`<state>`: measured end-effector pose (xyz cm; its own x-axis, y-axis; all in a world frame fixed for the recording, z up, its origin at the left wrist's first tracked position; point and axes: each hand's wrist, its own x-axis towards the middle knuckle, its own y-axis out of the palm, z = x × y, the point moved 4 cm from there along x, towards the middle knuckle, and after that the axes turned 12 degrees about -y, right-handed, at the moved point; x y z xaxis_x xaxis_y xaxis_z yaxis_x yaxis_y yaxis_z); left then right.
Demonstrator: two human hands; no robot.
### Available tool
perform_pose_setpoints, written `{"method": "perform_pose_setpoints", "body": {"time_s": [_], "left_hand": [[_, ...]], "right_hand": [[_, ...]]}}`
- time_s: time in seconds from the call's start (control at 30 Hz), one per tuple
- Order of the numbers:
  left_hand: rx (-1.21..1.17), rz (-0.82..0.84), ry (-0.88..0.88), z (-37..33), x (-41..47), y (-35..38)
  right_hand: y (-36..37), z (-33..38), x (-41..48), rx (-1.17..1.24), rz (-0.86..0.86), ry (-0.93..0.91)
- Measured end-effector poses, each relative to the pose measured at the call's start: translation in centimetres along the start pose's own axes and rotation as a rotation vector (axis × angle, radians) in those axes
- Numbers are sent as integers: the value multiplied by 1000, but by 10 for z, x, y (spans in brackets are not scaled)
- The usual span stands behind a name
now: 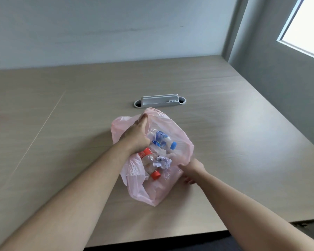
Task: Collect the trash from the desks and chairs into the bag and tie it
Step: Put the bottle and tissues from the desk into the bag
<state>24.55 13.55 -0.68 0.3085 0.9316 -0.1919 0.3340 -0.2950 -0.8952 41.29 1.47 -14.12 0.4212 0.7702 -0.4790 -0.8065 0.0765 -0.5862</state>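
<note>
Pink bag is found on the desk, just on the near side of the grey cable port, with its mouth turned up and gaping. Inside are seen a blue-capped bottle, a red-capped bottle and a wad of crumpled paper.

Left hand is placed on the rim nearest the port. Its fingers are curled together over the film and clamped on it, which is judged to hold that side up so the load is not spilled.

Right hand is set on the opposite rim, farther from the port. Thumb and forefinger are pinched on the film and the other fingers are curled under; whether plastic is caught in them too cannot be told.

The rim is held at two opposed points — judged to be the gathering of the mouth for tying. No knot is made yet.
</note>
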Motion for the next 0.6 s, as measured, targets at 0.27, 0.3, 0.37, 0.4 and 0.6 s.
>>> {"method": "perform_pose_setpoints", "body": {"time_s": [0.27,0.3,0.37,0.4,0.6], "left_hand": [[-17,-109,40,4,-11,-28],[-13,-131,20,6,-13,-36],[2,-160,-47,10,-15,-51],[13,-171,-79,13,-17,-58],[85,-235,-239,15,-22,-77]], "right_hand": [[-8,35,-3,545,-271,-168],[-23,46,-7,582,-329,-208],[-57,72,-17,646,-432,-302],[-74,84,-23,670,-498,-354],[-177,138,-65,441,-833,-570]]}}
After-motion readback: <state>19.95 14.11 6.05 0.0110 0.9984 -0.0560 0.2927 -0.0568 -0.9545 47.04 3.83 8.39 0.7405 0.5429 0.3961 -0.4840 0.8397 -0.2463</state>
